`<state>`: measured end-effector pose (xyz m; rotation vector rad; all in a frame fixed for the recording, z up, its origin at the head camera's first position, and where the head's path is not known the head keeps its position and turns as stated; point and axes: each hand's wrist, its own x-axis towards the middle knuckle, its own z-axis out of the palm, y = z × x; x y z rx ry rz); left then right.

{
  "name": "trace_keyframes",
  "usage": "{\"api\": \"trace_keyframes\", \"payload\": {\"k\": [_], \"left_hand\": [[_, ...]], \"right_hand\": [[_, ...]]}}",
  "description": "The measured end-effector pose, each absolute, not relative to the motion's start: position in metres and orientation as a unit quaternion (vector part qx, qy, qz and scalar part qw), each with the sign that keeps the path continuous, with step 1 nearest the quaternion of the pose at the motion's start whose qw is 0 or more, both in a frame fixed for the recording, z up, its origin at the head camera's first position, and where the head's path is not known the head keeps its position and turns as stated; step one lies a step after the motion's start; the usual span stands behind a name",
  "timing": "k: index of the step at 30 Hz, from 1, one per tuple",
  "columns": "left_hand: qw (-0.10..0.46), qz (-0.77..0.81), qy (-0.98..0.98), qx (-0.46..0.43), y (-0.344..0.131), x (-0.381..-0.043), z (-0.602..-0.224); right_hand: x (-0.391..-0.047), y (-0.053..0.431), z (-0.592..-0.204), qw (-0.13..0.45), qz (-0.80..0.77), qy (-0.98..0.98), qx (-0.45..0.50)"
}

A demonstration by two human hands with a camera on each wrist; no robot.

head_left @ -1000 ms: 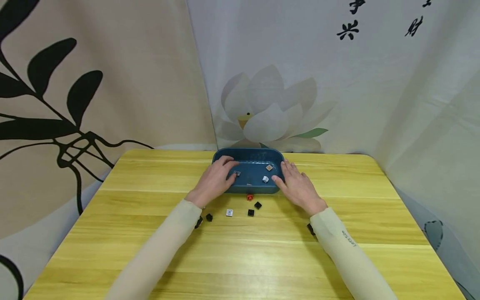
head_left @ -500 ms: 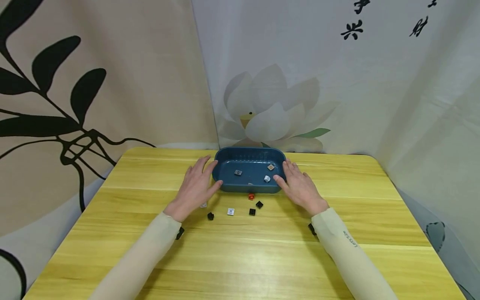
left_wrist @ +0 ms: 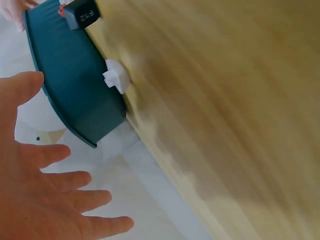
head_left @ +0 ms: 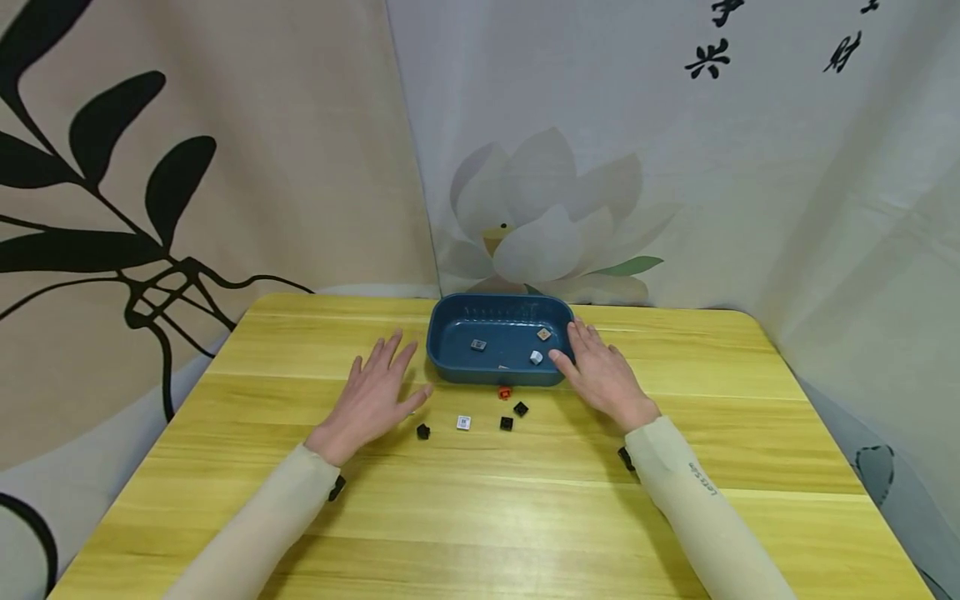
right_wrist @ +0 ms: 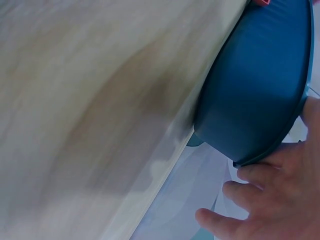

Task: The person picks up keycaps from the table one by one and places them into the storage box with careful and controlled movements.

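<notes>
A dark blue rectangular basin (head_left: 502,377) stands at the back of the table, with several small keycaps inside, among them a white keycap (head_left: 536,357) and a grey keycap (head_left: 478,345). My right hand (head_left: 606,377) rests at its right end, thumb at the rim and the other fingers loosely extended along the outside. To the left of the basin, my left hand (head_left: 366,402) is spread above the table, apart from the basin and holding nothing. In the left wrist view a black keycap (left_wrist: 81,14) and a white keycap (left_wrist: 116,76) lie near the basin's wall.
In front of the basin lie a red keycap (head_left: 505,392), a white keycap (head_left: 464,423) and several black ones, including a black keycap (head_left: 423,432) near my left thumb. A printed curtain (head_left: 330,167) hangs behind the wooden table (head_left: 480,517).
My left hand has come out of the basin and moved left and toward me, its fingers spreading. A grey keycap it covered now shows in the basin. The right hand stays at the basin.
</notes>
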<state>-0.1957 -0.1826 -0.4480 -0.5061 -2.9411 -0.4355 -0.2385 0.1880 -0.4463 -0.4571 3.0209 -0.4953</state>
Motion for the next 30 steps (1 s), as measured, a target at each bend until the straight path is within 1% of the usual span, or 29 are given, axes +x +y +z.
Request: {"api": "trace_keyframes", "payload": {"k": [3, 10, 14, 30], "left_hand": [[0.053, -0.142, -0.974, -0.171, -0.184, -0.194, -0.45], [0.005, -0.15, -0.974, -0.169, -0.188, -0.19, -0.453], [-0.005, -0.144, -0.974, -0.175, -0.19, -0.189, -0.455], [0.027, -0.111, -0.959, -0.259, -0.19, -0.187, -0.461]], "right_hand": [[-0.238, 0.189, -0.447, 0.02, -0.159, 0.976, -0.149], [-0.239, 0.189, -0.448, 0.015, -0.157, 0.976, -0.151], [-0.239, 0.188, -0.448, 0.016, -0.158, 0.976, -0.151], [-0.24, 0.189, -0.45, 0.014, -0.158, 0.976, -0.15]]}}
